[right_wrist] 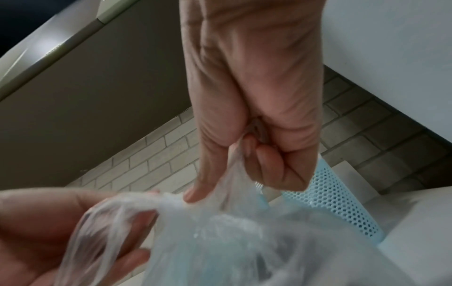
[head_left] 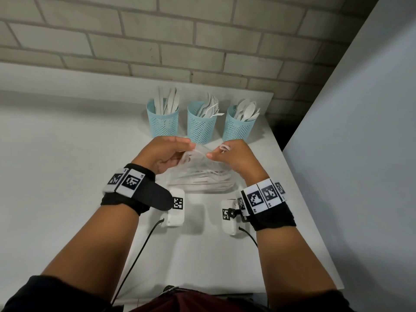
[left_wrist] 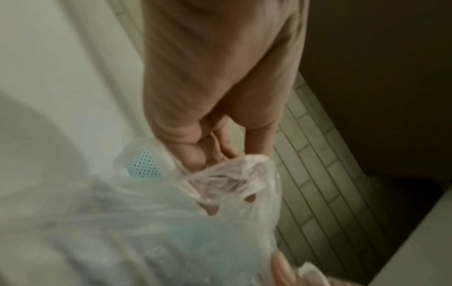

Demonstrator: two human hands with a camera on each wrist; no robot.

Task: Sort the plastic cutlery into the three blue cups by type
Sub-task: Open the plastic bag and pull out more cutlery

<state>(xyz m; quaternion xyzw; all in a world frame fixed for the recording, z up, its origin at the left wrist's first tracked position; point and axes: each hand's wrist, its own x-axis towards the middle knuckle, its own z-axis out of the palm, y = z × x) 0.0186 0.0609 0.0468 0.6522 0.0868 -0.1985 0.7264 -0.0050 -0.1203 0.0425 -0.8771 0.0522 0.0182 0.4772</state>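
Three blue mesh cups stand in a row at the back of the white table: the left cup (head_left: 163, 121) holds knives, the middle cup (head_left: 201, 126) forks, the right cup (head_left: 238, 127) spoons. In front of them lies a clear plastic bag (head_left: 202, 174) with white cutlery inside. My left hand (head_left: 171, 152) pinches the bag's left handle (left_wrist: 229, 174). My right hand (head_left: 229, 154) grips the other handle (right_wrist: 232, 174) in curled fingers. Both hands hold the bag's top just above the table.
A brick wall (head_left: 157, 41) runs behind the table. A tall grey panel (head_left: 360, 131) stands close on the right, past the table's right edge (head_left: 299, 192). Bare tabletop (head_left: 67, 154) spreads to the left of the cups and the bag.
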